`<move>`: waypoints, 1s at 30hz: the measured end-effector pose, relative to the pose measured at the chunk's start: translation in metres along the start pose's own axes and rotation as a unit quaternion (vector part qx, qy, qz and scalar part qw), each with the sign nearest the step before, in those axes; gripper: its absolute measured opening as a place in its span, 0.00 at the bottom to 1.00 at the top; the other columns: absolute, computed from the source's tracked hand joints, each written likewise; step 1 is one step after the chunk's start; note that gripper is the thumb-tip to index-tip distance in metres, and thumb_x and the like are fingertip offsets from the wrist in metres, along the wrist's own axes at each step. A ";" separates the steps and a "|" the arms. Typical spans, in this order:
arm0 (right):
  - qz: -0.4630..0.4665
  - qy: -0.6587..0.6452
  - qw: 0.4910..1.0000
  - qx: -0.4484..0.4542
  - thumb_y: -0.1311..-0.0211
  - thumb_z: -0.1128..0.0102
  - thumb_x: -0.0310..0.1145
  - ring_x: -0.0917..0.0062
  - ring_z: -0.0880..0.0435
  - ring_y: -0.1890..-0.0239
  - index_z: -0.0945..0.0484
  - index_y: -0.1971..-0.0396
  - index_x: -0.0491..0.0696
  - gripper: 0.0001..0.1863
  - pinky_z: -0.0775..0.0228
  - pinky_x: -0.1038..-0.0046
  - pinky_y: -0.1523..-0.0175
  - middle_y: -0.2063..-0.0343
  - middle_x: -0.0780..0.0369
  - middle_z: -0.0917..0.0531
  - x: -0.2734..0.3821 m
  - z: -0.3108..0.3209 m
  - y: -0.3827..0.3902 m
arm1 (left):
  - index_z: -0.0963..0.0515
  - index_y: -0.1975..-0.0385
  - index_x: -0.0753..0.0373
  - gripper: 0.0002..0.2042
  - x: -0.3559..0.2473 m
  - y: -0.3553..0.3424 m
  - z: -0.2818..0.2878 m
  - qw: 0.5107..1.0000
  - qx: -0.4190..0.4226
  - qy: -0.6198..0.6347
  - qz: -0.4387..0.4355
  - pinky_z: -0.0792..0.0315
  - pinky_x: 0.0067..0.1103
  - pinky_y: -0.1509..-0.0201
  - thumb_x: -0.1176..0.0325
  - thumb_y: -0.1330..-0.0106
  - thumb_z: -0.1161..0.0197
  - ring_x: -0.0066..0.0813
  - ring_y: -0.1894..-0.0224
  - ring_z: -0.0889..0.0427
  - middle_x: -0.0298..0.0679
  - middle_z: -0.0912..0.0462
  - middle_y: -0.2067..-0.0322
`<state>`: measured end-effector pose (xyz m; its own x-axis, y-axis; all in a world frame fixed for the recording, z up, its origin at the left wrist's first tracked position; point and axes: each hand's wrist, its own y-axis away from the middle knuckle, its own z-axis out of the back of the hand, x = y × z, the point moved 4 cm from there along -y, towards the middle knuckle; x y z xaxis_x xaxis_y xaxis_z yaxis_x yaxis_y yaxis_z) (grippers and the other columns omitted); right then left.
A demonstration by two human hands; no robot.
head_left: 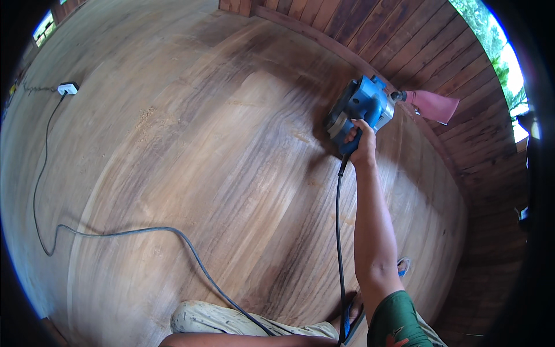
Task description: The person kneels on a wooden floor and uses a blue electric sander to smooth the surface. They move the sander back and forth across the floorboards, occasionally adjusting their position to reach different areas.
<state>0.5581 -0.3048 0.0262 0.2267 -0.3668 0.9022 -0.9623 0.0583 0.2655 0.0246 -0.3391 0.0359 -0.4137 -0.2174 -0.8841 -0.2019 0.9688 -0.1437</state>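
My right arm reaches out across the wooden floor, and my right hand (363, 143) is closed around the rear handle of a blue belt sander (370, 95). The sander is at the far right, close to the foot of the plank wall. A pink dust bag (430, 104) sticks out from its right side toward the wall. From the handle, a black power cord (339, 220) runs back toward my lap. A bare forearm, seemingly my left, lies along the lower edge; its hand is out of the picture.
The cord loops across the floor on the left to a white socket block (67, 88). Sawdust (151, 118) lies scattered on the floorboards (231, 173). A dark red plank wall (399, 34) bounds the far and right sides. My bent leg (248, 317) and sandalled foot (350, 312) are near.
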 end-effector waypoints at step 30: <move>-0.049 0.055 0.997 0.037 0.42 0.27 0.33 0.79 0.26 0.85 0.23 0.81 0.47 0.14 0.35 0.75 0.76 0.85 0.64 0.23 0.012 -0.056 0.206 | 0.17 0.68 0.59 0.12 -0.070 -0.038 -0.017 0.923 -0.079 -0.375 -0.013 0.23 0.39 0.62 0.57 0.44 0.34 0.49 0.66 0.14 0.46 0.15 0.70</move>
<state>0.3714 -0.2457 0.1109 0.3316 -0.2632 0.9060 -0.9422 -0.0433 0.3322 0.0467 -0.3631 0.1111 0.3132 -0.0394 -0.9489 -0.3551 0.9218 -0.1555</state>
